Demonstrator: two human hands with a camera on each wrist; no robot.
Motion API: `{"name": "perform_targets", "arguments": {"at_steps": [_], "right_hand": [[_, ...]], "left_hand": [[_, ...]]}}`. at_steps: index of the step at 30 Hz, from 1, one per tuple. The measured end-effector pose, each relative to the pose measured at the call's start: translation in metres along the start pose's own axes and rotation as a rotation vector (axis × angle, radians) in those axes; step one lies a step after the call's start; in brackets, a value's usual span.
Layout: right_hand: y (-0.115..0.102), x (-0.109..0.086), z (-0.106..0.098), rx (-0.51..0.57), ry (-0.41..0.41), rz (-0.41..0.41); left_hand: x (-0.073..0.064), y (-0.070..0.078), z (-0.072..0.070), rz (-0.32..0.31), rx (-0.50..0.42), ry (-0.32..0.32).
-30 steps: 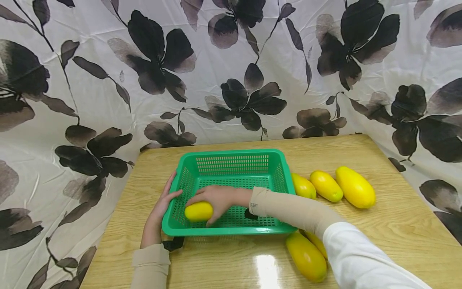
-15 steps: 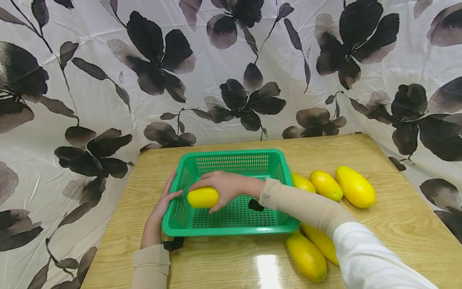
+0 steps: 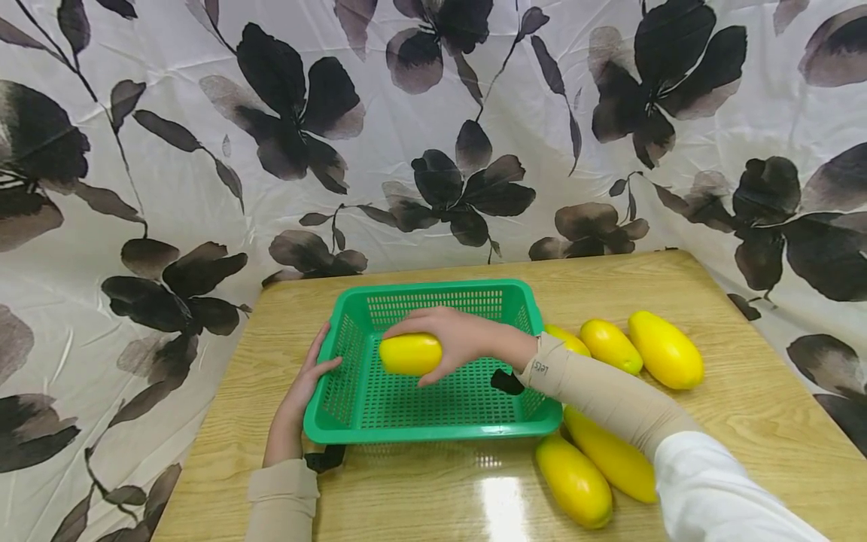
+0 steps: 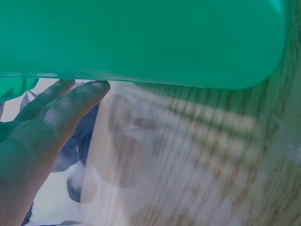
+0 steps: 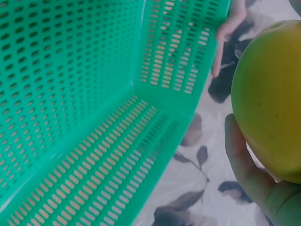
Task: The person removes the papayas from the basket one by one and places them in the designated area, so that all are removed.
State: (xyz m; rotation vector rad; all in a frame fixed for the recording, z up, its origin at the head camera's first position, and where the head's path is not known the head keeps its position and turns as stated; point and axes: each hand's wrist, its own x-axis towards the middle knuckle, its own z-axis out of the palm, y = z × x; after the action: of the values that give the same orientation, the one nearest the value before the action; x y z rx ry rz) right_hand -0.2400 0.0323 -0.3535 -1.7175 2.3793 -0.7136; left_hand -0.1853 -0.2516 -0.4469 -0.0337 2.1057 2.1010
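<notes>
My right hand (image 3: 460, 335) grips a yellow papaya (image 3: 409, 354), fingers over its far side and thumb along its near side. In the head view it is over the inside of a green perforated plastic basket (image 3: 433, 431). The right wrist view shows the papaya (image 5: 270, 103) large at the right, with a finger against it. My left hand (image 3: 305, 388) rests at the basket's left side, thumb lying across the rim and fingers straight along the outside. In the left wrist view the fingertips (image 4: 99, 85) meet the basket's edge (image 4: 188, 56).
Several more papayas lie on the wooden table (image 3: 420, 497): two at the basket's front right corner, one of them the nearest papaya (image 3: 576, 482), and others behind my right forearm, including a large papaya (image 3: 667, 350). A floral cloth (image 3: 379, 226) hangs behind.
My right hand has lifted the papaya from the basket's front left corner and carried it back and to the right. The left hand and basket have stayed put.
</notes>
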Motion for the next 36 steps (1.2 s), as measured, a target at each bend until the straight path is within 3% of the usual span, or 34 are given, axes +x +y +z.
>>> {"name": "perform_targets", "arguments": {"at_steps": [15,25,36], "right_hand": [[0.008,-0.053,-0.016,0.005,0.113,0.085],[0.013,-0.086,-0.025,0.042,0.186,0.117],[0.013,-0.122,-0.034,0.052,0.279,0.174]], "left_hand": [[0.0,0.0,0.0,-0.028,0.003,0.014],[0.001,0.001,-0.001,0.013,0.041,0.015],[0.001,-0.001,-0.001,0.005,0.027,0.012]]}}
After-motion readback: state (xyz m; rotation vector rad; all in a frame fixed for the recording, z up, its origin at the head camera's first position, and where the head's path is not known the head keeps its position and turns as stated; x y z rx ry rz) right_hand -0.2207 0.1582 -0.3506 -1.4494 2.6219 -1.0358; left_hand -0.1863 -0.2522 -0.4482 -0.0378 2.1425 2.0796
